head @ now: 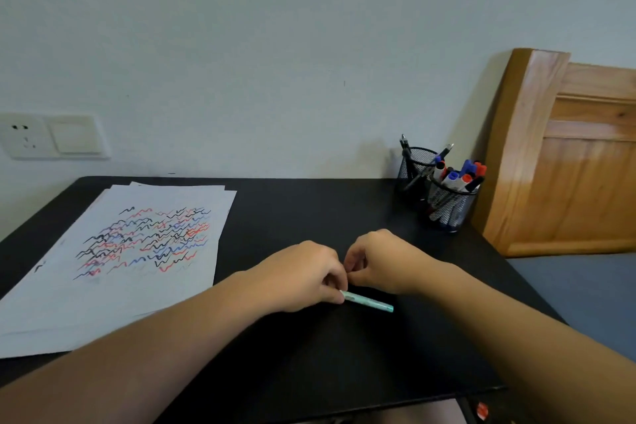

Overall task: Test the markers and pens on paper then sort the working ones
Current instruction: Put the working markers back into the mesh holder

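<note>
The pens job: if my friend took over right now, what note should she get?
Left hand grips the teal pen low over the black table. Right hand is curled at the pen's hidden end; whether it holds a cap cannot be told.
The paper, covered in red, blue and black squiggles, lies left.
Done: many tests; markers stand in the near mesh cup, pens in the far mesh cup.
Left: test this pen, then sort it.

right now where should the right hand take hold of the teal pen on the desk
Probably the free end of the teal pen. It lies flat on the black desk, pointing right and slightly toward the person, with the left hand pinching its other end. The right hand could come from above and pinch across the bare barrel, thumb on the near side.
</note>
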